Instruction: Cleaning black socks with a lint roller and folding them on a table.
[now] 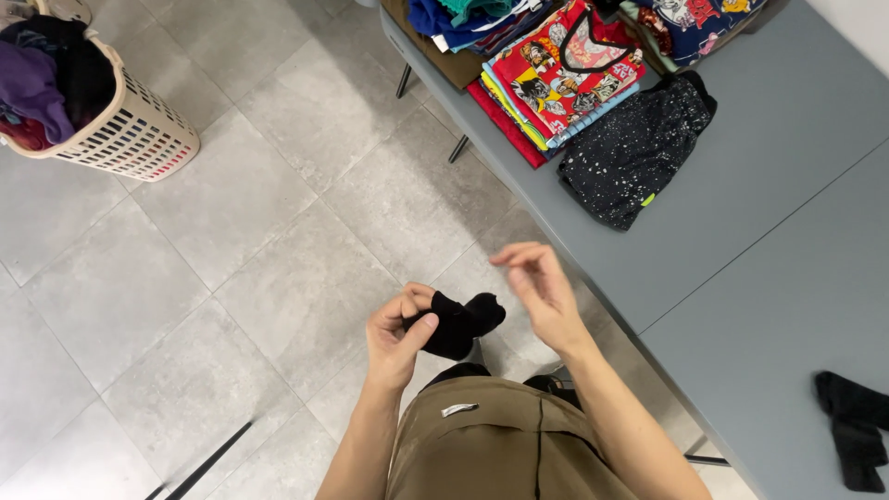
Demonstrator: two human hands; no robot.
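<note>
**Black sock bundle held over the tiled floor, beside the grey worktop**

Grey floor tiles [231,241] are filling most of the room below, and the grey worktop [787,185] is running along one side of the person standing over them. Taking that worktop as the landmark: at its far end a stack of folded printed clothes [556,79] is sitting squared up, with a black speckled garment [639,153] lying just beside the stack, nearer the person, probably laid there as finished pieces. Near the worktop's close end, a loose black garment [857,426] is lying crumpled and well apart from the stack. Far from the worktop, across the floor, a cream laundry basket [130,130] is holding dark and purple clothes.

Off the worktop's front edge, in the air above the tiles, the left hand [394,338] is gripping a black sock bundle [458,324]. Its fingers are wrapping round one end while the thumb is pressing across the top, so the rolled shape seems to be pinched to keep it from loosening. The right hand [542,292] is hovering between the bundle and the worktop, fingers loosely curled and released, holding nothing, with the fingertips just above the bundle's free end and not touching it.
</note>
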